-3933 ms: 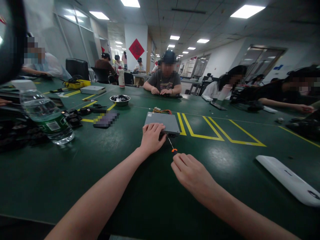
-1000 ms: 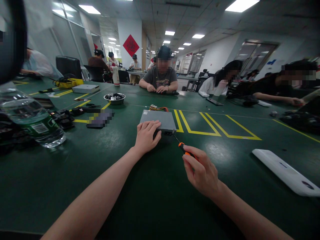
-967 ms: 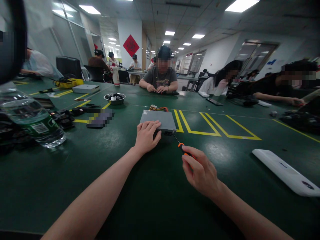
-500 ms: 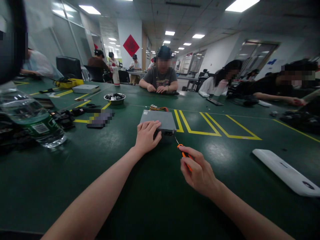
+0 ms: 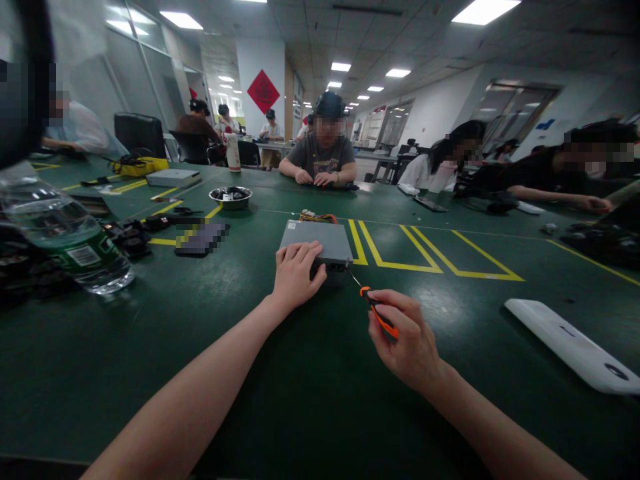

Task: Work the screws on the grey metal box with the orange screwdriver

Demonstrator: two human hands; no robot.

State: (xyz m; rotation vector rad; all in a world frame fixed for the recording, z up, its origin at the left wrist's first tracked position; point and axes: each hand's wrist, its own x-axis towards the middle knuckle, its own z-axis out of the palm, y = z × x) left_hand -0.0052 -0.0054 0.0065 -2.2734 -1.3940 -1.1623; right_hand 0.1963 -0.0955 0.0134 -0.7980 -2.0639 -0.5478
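A flat grey computer power supply (image 5: 325, 239) lies on the green table, a bundle of coloured wires (image 5: 319, 217) coming out of its far side. My left hand (image 5: 300, 270) grips its near left part, fingers over the top and thumb against the front face. In my right hand (image 5: 405, 333) is a screwdriver (image 5: 381, 317) with an orange and black handle, held between thumb and fingers. Its thin shaft points up and left, the tip at the unit's front right corner; whether it sits in a screw is too small to tell.
A metal bowl (image 5: 230, 197) of small parts stands beyond, left of the unit. Also leftward are a dark phone (image 5: 203, 240) and a water bottle (image 5: 75, 247). A white elongated device (image 5: 570, 343) lies at right. Across the table sits a person (image 5: 320, 157); yellow tape (image 5: 410, 267) marks the surface.
My right hand and the screwdriver handle have shifted slightly right and the handle has turned in the fingers. The left thumb has moved a little right along the front face.
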